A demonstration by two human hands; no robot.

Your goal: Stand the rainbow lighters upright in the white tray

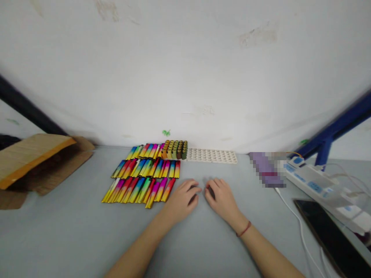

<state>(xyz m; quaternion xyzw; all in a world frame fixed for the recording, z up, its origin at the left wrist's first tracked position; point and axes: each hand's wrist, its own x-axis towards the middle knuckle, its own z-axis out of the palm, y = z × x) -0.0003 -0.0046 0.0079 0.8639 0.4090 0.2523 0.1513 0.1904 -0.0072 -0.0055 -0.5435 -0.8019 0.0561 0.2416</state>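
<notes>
My left hand (184,197) rests on the grey table with its fingers curved and the thumb apart, holding nothing. Facing it across a small gap, my right hand (222,199) lies in the same loosely curled pose, also with nothing in it. Just left of my left hand are three rows of slim, shiny sticks in rainbow colours with gold ends (136,190). Behind them stands a tight block of upright pieces with gold round tops (174,150). A white tray with rows of round holes (213,155) lies by the wall, beyond both hands.
An open cardboard box (46,154) lies on the left. On the right are a white power strip (319,185) with cables, a blurred purple item (266,172) and a dark phone-like device (333,235). A white wall (185,77) closes off the table's back; a blue metal bar (344,127) slants at right.
</notes>
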